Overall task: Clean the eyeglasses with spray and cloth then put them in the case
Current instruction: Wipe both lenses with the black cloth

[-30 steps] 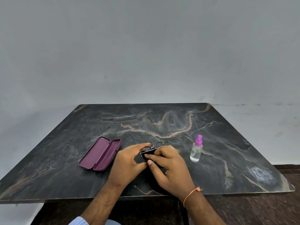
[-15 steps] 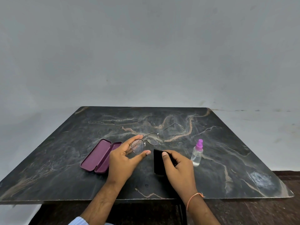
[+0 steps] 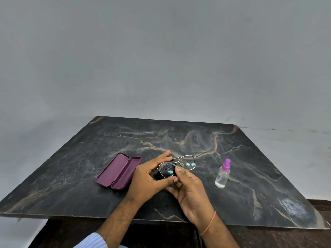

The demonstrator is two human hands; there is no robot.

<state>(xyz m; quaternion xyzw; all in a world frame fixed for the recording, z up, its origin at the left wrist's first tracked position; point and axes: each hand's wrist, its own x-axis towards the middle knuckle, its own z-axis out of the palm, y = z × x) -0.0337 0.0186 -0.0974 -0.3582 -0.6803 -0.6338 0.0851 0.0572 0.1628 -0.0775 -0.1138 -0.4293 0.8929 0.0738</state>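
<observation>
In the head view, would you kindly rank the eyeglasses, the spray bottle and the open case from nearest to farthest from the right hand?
1. Eyeglasses: pinched by the right hand.
2. Spray bottle: upright, to its right.
3. Open case: farthest, beyond the left hand.

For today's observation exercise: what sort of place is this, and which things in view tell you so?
Probably a bare indoor room set up for a tabletop demonstration: a dark marble-patterned table against a plain grey wall, holding only an open purple case and a spray bottle.

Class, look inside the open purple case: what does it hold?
The case lies open on the table, showing only purple lining. The glasses are outside it, held in both hands. The left hand hides its near right corner.
</observation>
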